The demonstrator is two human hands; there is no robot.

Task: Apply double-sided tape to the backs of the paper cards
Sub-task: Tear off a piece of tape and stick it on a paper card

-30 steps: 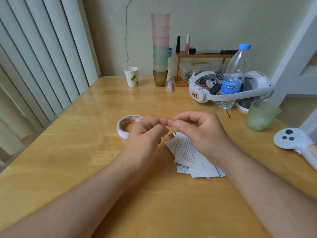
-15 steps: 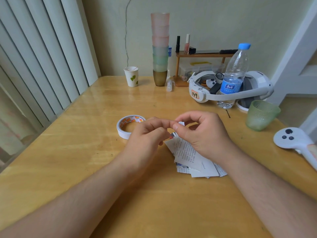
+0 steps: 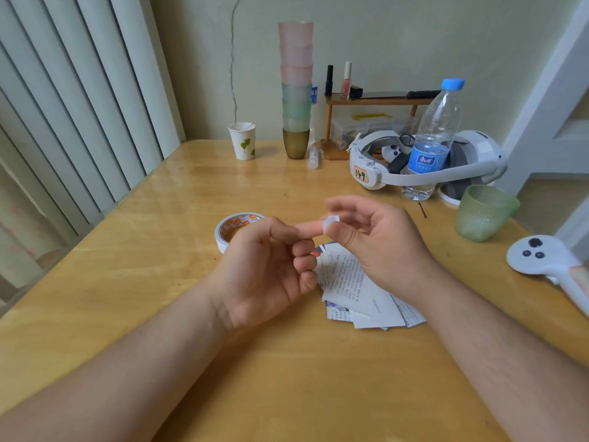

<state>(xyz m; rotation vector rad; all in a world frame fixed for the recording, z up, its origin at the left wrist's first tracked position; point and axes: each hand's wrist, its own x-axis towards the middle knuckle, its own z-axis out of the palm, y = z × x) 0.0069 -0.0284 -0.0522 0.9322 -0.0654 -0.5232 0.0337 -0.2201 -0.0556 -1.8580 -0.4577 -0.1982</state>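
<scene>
My left hand and my right hand meet above the table, over a loose pile of printed paper cards. A small white piece of tape sits between them. My left thumb and forefinger reach out to it and pinch one edge, the other fingers curled. My right thumb presses its other side, and the right fingers above it are blurred. The roll of double-sided tape lies flat on the table just behind my left hand, partly hidden by it.
A green glass cup, a white controller, a headset and a water bottle fill the right side. A paper cup, a stack of cups and a small shelf stand at the back.
Both hands have lifted slightly and spread a little apart. The white tape piece now shows between the fingertips, and the right fingers have opened upward.
</scene>
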